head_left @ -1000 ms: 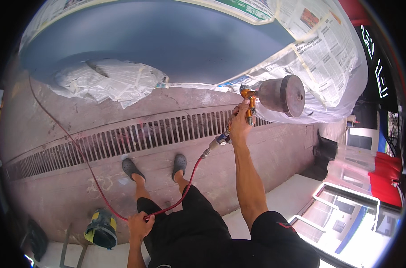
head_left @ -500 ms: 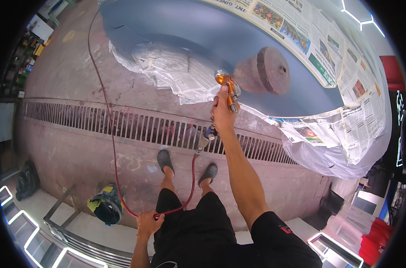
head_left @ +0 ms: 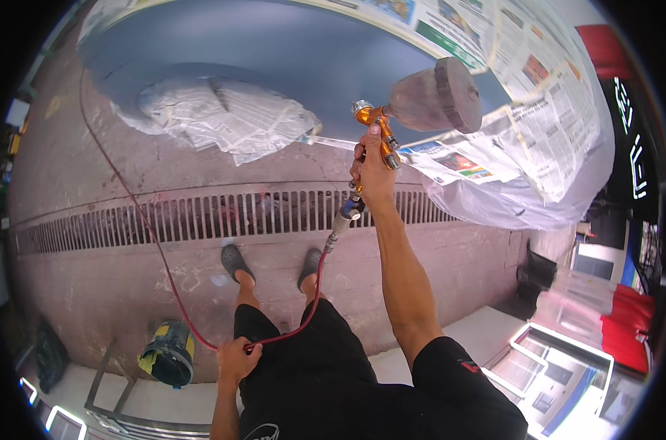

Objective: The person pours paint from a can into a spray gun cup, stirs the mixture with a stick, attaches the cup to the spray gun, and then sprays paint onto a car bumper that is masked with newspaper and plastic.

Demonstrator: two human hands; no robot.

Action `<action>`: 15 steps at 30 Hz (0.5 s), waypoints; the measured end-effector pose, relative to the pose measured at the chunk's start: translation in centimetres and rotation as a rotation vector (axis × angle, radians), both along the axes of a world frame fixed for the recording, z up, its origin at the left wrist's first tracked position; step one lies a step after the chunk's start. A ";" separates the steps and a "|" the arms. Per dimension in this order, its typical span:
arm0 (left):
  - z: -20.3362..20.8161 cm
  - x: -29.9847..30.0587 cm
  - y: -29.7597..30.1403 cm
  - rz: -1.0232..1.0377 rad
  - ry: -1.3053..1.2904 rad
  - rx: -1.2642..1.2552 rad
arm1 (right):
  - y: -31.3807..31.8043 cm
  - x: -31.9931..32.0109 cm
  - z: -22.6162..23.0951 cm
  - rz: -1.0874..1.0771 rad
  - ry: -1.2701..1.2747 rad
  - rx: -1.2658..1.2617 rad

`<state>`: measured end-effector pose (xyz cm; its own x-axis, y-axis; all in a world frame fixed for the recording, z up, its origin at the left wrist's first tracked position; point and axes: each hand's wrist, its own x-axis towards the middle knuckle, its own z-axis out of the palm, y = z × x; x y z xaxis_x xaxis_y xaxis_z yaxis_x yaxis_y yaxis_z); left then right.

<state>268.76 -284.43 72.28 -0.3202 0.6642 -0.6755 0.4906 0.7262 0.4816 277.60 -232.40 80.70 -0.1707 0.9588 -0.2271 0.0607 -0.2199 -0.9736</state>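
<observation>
My right hand is closed round the grip of an orange paint spray gun, held out at arm's length. A cloudy paint cup with a dark band sits tilted on the gun, its lid toward the right. Beyond it lies a blue-grey car panel, masked along its borders with newspaper. At my waist my left hand is closed on the red air hose. That hose runs up to a fitting under the gun's grip.
A long floor grate crosses ahead of my feet. A dark bucket with a yellow-green rag stands at the lower left, near a metal rail frame. The hose trails over the floor to the far left. Plastic sheeting hangs at the right.
The view has turned, so panel and floor sit further left and higher. The spray gun, still in my right hand, now stands nearer the panel's right end. My left hand keeps the hose.
</observation>
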 end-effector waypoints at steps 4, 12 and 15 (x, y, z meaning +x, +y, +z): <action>-0.1 3.0 2.0 -0.112 0.040 0.058 | 2.8 10.1 1.0 -0.124 -0.092 0.036; 1.1 7.0 6.4 -0.183 0.013 0.083 | 7.4 26.2 3.4 -0.395 -0.246 0.151; 1.0 7.0 6.0 -0.200 0.013 0.092 | 8.0 27.0 4.3 -0.472 -0.251 0.257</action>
